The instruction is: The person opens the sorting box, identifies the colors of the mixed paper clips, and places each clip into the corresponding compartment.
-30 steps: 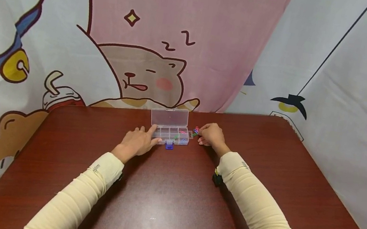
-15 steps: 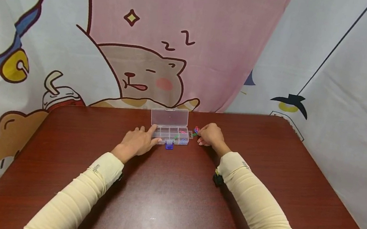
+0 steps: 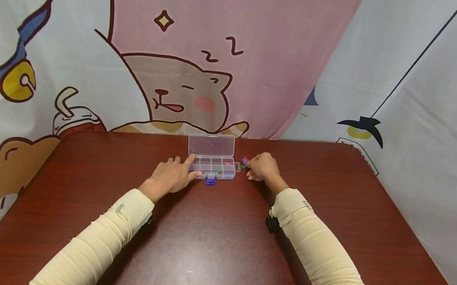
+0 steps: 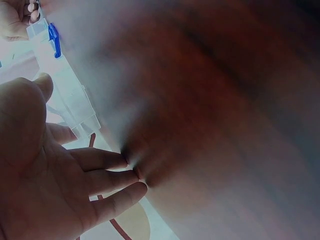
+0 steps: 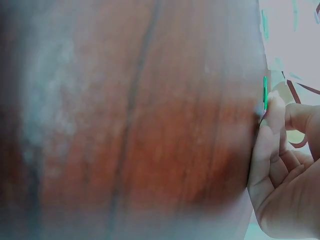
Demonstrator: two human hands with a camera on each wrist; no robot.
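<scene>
A clear plastic compartment box [image 3: 203, 165] with a blue latch [image 3: 211, 181] stands at the far side of the table, its clear lid [image 3: 211, 146] raised. Green, pink and blue paper clips lie in its right-hand compartments. My left hand [image 3: 170, 175] is spread at the box's left end, thumb and forefinger touching it. In the left wrist view its other fingers [image 4: 117, 200] reach straight to the tabletop. Just right of the box, my right hand [image 3: 264, 167] pinches a green paper clip [image 5: 265, 92] at its fingertips. Pink and blue paper clips [image 3: 245, 160] lie right beside those fingertips.
The brown wooden table [image 3: 193, 244] runs back to a cloth backdrop [image 3: 284, 48] with cartoon animals, close behind the raised lid. A clear hang tab [image 3: 238, 167] juts from the box's right end toward the clips.
Both hands stay almost in place. The green paper clip at my right fingertips has shifted slightly and shows at a slightly different angle.
</scene>
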